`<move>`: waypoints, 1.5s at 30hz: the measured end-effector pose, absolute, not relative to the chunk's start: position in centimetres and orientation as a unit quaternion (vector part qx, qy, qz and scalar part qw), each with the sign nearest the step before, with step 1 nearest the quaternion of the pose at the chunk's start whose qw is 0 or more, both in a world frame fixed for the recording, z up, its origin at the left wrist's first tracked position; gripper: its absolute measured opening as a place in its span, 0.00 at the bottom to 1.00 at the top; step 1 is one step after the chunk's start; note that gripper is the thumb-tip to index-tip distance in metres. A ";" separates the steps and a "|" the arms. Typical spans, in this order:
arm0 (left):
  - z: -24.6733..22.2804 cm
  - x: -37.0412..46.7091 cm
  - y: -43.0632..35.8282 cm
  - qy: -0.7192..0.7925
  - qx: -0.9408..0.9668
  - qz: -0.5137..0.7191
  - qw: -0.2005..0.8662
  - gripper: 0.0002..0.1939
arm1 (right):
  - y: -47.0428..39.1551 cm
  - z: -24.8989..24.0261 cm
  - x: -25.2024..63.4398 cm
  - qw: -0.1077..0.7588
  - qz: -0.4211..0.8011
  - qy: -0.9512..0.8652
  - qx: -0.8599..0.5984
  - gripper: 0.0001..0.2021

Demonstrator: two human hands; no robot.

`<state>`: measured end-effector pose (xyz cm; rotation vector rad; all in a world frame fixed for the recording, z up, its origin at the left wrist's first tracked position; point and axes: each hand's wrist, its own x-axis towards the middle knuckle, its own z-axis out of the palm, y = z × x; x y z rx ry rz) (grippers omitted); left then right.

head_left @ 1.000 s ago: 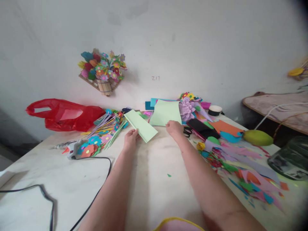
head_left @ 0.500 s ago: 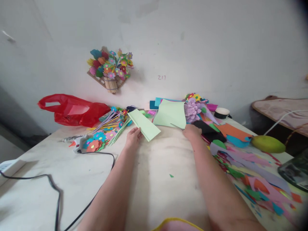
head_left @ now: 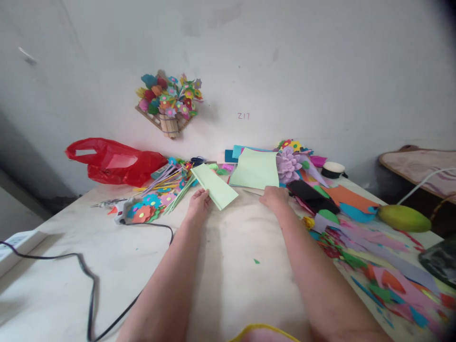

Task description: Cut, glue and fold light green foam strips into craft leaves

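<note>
My left hand (head_left: 200, 203) pinches the lower left edge of a light green paper strip (head_left: 216, 186), which tilts down to the right and looks like more than one layer. Fingers closed, my right hand (head_left: 275, 197) grips what look like scissors (head_left: 251, 192); only a thin pointed blade shows, aimed left, and the handles are mostly hidden. Just behind that hand lies a larger light green sheet (head_left: 255, 168), its edges slightly curled, on top of other coloured sheets. Right of it sits a purple layered flower (head_left: 288, 164).
At the left are a red plastic bag (head_left: 117, 164), paper flowers (head_left: 144, 212), green stems (head_left: 181, 194) and a glue gun (head_left: 123, 211) with a black cord. A black phone-like slab (head_left: 313, 195), a tape roll (head_left: 333, 169) and coloured scraps (head_left: 384, 280) lie right. A flower basket (head_left: 169, 124) hangs on the wall.
My right hand has drawn slightly left and toward me, with the blade now lower, apart from the large sheet's front edge. The left hand keeps the strip; the view has shifted slightly.
</note>
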<state>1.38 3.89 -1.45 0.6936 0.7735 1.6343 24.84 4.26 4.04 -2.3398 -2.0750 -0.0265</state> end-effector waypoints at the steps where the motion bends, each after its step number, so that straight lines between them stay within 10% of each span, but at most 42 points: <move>1: -1.5 1.3 3.9 0.324 0.296 0.697 0.567 0.05 | 4.2 4.0 24.6 0.008 -0.010 -0.667 -0.745 0.15; 24: -1.3 0.2 4.1 0.287 0.221 0.750 0.554 0.05 | 3.6 3.7 21.2 0.007 0.034 -0.762 -0.646 0.14; 35: -1.0 0.0 3.9 0.272 0.203 0.756 0.560 0.05 | 4.2 2.8 22.5 0.186 0.463 -0.664 -0.557 0.08; 45: -0.8 0.0 3.9 0.281 0.191 0.760 0.554 0.06 | 4.2 2.4 23.3 0.345 0.563 -0.621 -0.423 0.15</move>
